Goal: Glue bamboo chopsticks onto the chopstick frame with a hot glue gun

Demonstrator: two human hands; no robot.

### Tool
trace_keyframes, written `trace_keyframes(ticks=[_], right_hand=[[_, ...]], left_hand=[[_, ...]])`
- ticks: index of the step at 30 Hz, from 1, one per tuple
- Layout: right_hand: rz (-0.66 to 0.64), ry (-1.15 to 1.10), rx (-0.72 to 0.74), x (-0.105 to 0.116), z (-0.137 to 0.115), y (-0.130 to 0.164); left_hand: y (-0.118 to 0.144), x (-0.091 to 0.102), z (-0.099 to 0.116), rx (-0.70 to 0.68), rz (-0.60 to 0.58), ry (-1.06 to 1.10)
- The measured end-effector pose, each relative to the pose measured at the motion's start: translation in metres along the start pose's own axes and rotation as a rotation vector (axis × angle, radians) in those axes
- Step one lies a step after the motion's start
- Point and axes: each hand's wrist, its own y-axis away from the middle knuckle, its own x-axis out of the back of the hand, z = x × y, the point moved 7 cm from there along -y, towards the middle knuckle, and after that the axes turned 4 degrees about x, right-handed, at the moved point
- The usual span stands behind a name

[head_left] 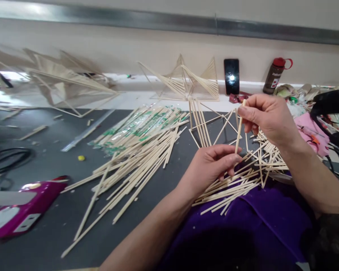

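Observation:
A thin wooden stick (239, 131) stands nearly upright between my hands. My right hand (267, 116) pinches its upper end between thumb and fingers. Lower down, my left hand (214, 165) has its thumb and fingers closed around the same stick. Below them, a bunch of loose sticks (228, 195) lies over purple cloth (265, 214). A jumbled heap of sticks (271, 154) is under my right wrist. Just behind my hands, a frame built of sticks (202, 126) rests on the dark table, partly hidden by my left hand.
Long loose sticks (141, 165) fan out left of my hands, beside plastic-wrapped packs (141, 126). Stick models (186, 81) lean against the wall near a phone (231, 76) and a bottle (273, 77). A magenta device (39, 203) lies at left; black headphones (333, 113) at right.

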Motion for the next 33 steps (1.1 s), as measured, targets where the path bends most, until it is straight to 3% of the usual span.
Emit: trace_keyframes(ticks=[4,10,21,28,33], right_hand=[[0.0,-0.109,-0.028,0.006,0.014,-0.002],[-0.151,-0.279,-0.11,0.009,0.032,-0.006],[-0.184,-0.194,-0.16,-0.007,0.033,-0.003],[-0.197,-0.223,-0.19,-0.01,0.037,-0.002],[-0.169,-0.247,-0.215,-0.008,0.044,-0.003]], left_hand=[[-0.011,-0.004,-0.002,0.012,-0.009,0.13],[-0.016,-0.007,-0.008,0.024,-0.065,0.185],[-0.02,0.0,-0.023,0.012,-0.058,0.236],[-0.016,-0.007,-0.024,0.02,-0.15,0.323],[-0.017,-0.007,-0.025,0.021,-0.14,0.377]])
